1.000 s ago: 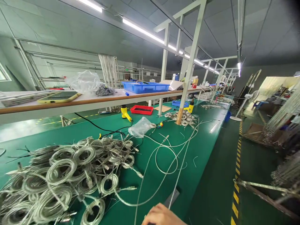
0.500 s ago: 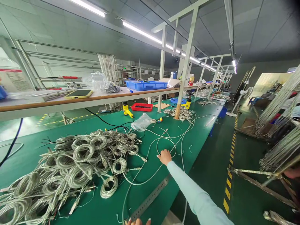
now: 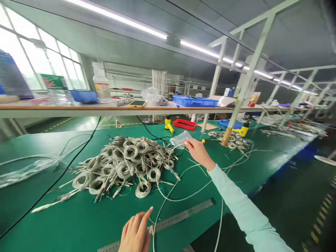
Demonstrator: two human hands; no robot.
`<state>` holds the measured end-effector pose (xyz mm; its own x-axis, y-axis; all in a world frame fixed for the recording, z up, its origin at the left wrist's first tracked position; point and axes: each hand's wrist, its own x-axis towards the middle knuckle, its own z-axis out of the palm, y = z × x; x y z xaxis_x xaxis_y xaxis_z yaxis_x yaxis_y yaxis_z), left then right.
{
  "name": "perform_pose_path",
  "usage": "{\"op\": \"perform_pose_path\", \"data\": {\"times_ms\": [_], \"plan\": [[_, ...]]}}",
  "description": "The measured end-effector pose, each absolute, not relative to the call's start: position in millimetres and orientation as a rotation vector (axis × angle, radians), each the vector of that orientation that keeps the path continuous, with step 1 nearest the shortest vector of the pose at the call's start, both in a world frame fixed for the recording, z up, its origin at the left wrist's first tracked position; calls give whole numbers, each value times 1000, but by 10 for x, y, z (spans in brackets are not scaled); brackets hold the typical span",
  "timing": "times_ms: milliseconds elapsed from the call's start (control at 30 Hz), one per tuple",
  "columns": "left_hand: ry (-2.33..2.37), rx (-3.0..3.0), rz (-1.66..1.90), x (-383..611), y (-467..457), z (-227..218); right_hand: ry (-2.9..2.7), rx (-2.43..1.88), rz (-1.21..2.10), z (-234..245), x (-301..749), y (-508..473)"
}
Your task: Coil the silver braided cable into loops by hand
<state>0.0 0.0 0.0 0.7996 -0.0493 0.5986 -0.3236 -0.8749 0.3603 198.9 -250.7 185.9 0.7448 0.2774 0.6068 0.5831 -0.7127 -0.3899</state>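
Pinching what looks like a pale cable (image 3: 179,145) near mid-frame, your right hand (image 3: 198,152) seems at a cable-handling step; your left hand (image 3: 135,231), loosely spread, is by the lower-centre ruler (image 3: 183,215). Moving next calls for a steady pinch.

Workshop — cable coils (image 3: 125,151), workbench (image 3: 65,224)

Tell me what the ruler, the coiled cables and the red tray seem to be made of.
Ruler: probably steel with a satin finish, judging by its dull grey, metallic look and dark markings.
Coiled cables: seemingly glossy clear plastic over something silvery, perhaps metal, since they look shiny and greyish; the core stays uncertain.
Red tray: likely smooth moulded plastic, from its even, bright colour.
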Motion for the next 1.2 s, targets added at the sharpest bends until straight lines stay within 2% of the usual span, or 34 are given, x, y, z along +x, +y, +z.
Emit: {"op": "perform_pose_path", "data": {"times_ms": [100, 167, 233, 367, 567, 867, 1200], "plan": [[-48, 2327, 763, 145, -1, 355, -964, -2230, -727, 2094, 1819, -2237], [180, 2195, 755, 277, -41, 519, -1129, -2134, -710, 2107, 1683, -2078], [190, 2120, 619, 404, -101, 608, -1206, -2027, -720, 2066, 1574, -1993], [106, 1855, 196, 537, -306, 662, -1150, -1816, -797, 1949, 1571, -2073], [13, 1559, -99, 519, -620, 731, -890, -1864, -886, 1671, 1919, -2490], [-96, 1715, -153, 349, -730, 1035, -825, -1919, -846, 1375, 1857, -2865], [78, 1678, 180, 60, -673, 1083, -915, -1953, -780, 1390, 1514, -2947]]}}
